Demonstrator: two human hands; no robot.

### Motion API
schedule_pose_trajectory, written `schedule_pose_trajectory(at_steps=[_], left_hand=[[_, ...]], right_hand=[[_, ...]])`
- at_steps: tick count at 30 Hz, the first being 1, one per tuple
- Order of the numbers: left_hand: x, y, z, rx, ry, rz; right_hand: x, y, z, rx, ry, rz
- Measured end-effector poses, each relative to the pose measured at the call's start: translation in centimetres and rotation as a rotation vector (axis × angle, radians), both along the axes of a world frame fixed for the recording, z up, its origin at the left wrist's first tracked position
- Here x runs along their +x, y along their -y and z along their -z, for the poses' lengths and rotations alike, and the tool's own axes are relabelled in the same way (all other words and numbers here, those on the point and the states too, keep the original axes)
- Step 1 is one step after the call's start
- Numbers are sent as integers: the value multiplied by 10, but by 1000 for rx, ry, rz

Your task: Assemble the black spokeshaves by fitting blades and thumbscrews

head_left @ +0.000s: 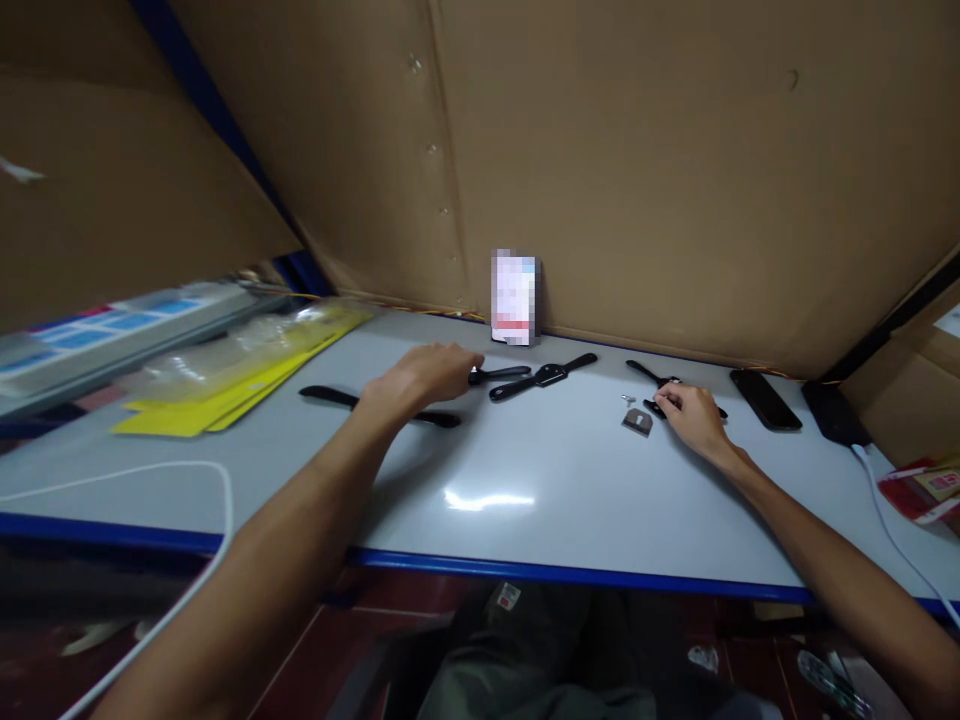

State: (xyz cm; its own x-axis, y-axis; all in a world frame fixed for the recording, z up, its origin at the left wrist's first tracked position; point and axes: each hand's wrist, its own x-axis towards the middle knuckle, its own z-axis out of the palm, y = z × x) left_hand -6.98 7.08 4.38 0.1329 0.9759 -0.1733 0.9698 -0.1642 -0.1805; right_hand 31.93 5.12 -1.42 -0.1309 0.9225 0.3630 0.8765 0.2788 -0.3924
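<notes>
Over the table point(585, 480), the left hand point(429, 375) arches, seemingly palm-down.

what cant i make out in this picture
Head view, all:
Leftmost strap: middle hidden by the left hand and wrist.
Strap at the left fingertips: one end covered by them.
Right strap: partly covered by the right hand.
Phone: screen pixelated, unreadable.
Metal bits: too small to identify.
White cable: cut off by left and bottom edges.
</notes>
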Motion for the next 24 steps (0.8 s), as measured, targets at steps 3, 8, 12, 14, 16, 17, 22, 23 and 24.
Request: schedule_pose_trajectory(at_steps=[3,8,12,14,16,17,22,23,24], left_hand=[[8,5,-4,-27,10,96],[31,19,-8,-70,113,299],[54,33,-2,-38,211,452],[64,39,4,-21,281,542],[73,45,11,-18,337,618],[77,48,14,-20,365,641],[94,60,27,-11,541,668],[97,61,29,-6,575,672],[100,63,32,6,606,675]], right_hand=[[-1,1,-1,-8,-1,-1],[-3,3,-2,-14,-6,-15],[-6,5,-4,1,-21,-25],[-8,7,-7,18,-33,-32],[-11,11,-10,39,-43,-47],[-13,14,-12,56,-51,-65],[-28,37,-20,156,-65,-245],[-33,43,-21,149,-45,-288],[-37,48,-20,139,-26,-332]])
